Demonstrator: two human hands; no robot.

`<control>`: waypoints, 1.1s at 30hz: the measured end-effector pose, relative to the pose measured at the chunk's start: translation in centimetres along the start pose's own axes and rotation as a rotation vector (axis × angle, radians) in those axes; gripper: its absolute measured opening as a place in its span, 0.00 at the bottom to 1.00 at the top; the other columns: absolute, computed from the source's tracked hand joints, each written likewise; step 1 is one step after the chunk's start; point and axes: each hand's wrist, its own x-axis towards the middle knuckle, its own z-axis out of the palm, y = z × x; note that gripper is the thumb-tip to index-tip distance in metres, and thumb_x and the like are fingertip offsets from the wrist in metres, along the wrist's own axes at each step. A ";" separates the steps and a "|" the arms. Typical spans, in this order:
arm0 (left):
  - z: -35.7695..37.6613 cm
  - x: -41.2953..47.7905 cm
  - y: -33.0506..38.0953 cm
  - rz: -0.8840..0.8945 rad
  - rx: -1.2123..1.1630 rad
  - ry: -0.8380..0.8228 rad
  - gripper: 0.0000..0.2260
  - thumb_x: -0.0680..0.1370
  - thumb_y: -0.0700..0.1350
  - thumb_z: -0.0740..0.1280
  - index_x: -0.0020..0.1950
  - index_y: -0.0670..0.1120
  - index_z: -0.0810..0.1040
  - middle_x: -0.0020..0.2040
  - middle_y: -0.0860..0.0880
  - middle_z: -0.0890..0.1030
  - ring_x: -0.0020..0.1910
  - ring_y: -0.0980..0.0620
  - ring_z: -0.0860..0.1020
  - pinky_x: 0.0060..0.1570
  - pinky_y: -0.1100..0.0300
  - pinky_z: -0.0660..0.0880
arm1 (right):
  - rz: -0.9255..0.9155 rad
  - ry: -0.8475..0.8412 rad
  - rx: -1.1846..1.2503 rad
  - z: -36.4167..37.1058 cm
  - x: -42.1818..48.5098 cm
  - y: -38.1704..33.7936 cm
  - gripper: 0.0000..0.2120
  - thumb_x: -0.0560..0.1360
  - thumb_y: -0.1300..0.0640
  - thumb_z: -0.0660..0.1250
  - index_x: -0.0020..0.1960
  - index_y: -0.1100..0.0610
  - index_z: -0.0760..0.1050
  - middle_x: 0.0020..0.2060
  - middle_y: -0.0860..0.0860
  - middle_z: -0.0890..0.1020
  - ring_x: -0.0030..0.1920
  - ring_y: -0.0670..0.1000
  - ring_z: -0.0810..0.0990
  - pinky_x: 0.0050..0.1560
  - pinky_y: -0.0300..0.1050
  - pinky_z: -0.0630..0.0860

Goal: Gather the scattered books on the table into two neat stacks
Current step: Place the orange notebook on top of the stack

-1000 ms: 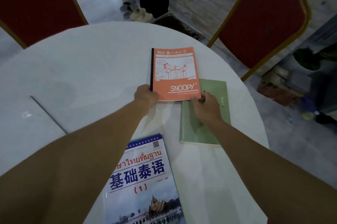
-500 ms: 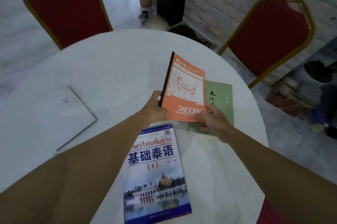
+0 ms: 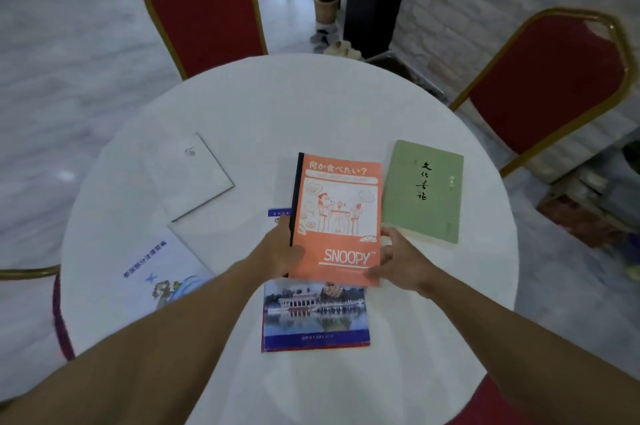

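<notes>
Both hands clamped on the orange Snoopy notebook [image 3: 337, 217]: left hand [image 3: 278, 253] pinching the black spine edge near the lower corner, right hand [image 3: 398, 260] gripping the lower right corner, thumb on the cover. Now held over the blue Thai textbook [image 3: 313, 315], covering its title and leaving only the palace-and-water photo and blue bottom band showing; half a second ago tilted above the green book, with the textbook's title in full view below. Cannot tell whether resting on the textbook or just above it. Printed on the orange cover: "SNOOPY" in white capitals, underlined, a line of Japanese ending in "?" at the top, and a cartoon of figures at a small table. No longer overlapped, the green book [image 3: 424, 191] lies just to the right, flat on the round white table [image 3: 311, 106], black brush-style characters running down its cover. Farther left, a white booklet [image 3: 157, 277] with blue vertical characters and a small illustration, and a plain white book [image 3: 188, 177] beyond it. Two red chairs with gold frames, one [image 3: 206, 12] behind the table, one [image 3: 554, 78] at right.
</notes>
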 end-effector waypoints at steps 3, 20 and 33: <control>0.3 -2.1 -1.7 0.004 0.121 -0.036 0.33 0.74 0.41 0.66 0.76 0.50 0.56 0.68 0.50 0.74 0.66 0.46 0.75 0.63 0.48 0.76 | -0.001 -0.075 -0.097 1.2 -0.9 0.1 0.39 0.67 0.66 0.79 0.69 0.48 0.61 0.60 0.51 0.84 0.57 0.52 0.84 0.56 0.52 0.82; 1.4 -4.1 -4.6 -0.116 0.478 0.117 0.35 0.78 0.51 0.68 0.78 0.50 0.52 0.71 0.45 0.60 0.65 0.44 0.74 0.56 0.53 0.80 | -0.029 -0.118 -0.484 4.1 -2.3 -0.8 0.32 0.71 0.60 0.75 0.70 0.54 0.64 0.63 0.51 0.80 0.57 0.52 0.79 0.58 0.47 0.79; 1.8 -3.2 -5.2 -0.054 0.617 0.163 0.36 0.76 0.43 0.71 0.79 0.42 0.56 0.78 0.49 0.54 0.73 0.45 0.63 0.61 0.55 0.76 | 0.011 -0.086 -0.430 4.4 -1.9 -0.2 0.35 0.70 0.53 0.79 0.67 0.54 0.61 0.63 0.51 0.80 0.59 0.53 0.80 0.59 0.51 0.80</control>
